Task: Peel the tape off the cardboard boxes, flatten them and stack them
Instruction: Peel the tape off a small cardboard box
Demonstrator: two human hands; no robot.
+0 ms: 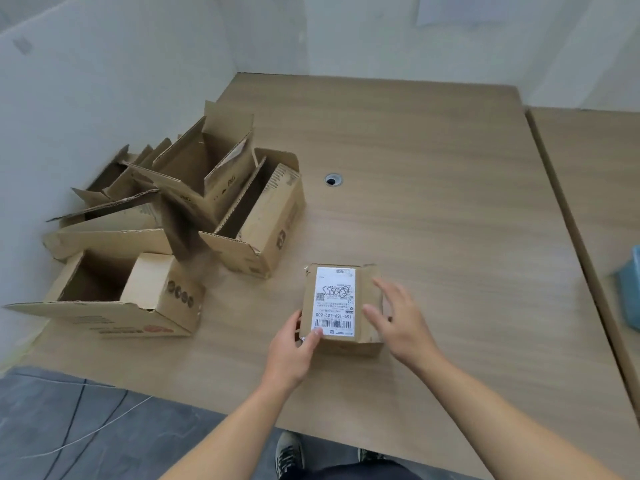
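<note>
Both forearms reach forward from the bottom of the view to a small closed box (365, 289) near the front middle of the surface (450, 202). The left hand (294, 348) grips the box's near left corner: the thumb lies on the lower corner of the white label (334, 299) on top, and the fingers curl round the left side. The right hand (398, 317) is spread, fingers straight and apart, at the box's right edge with nothing in its grasp. It is blurred, so I cannot tell whether it touches the cardboard.

To the left, well apart from the box, opened boxes (194, 216) lie in a loose heap against the wall (86, 98), flaps up, some tipped on their sides. A round hole (333, 180) sits in the surface beyond the box. A blue thing (630, 292) shows at the right edge on a second tabletop (595, 168). Below, shoes (289, 455) stand on the grey floor (69, 427).
</note>
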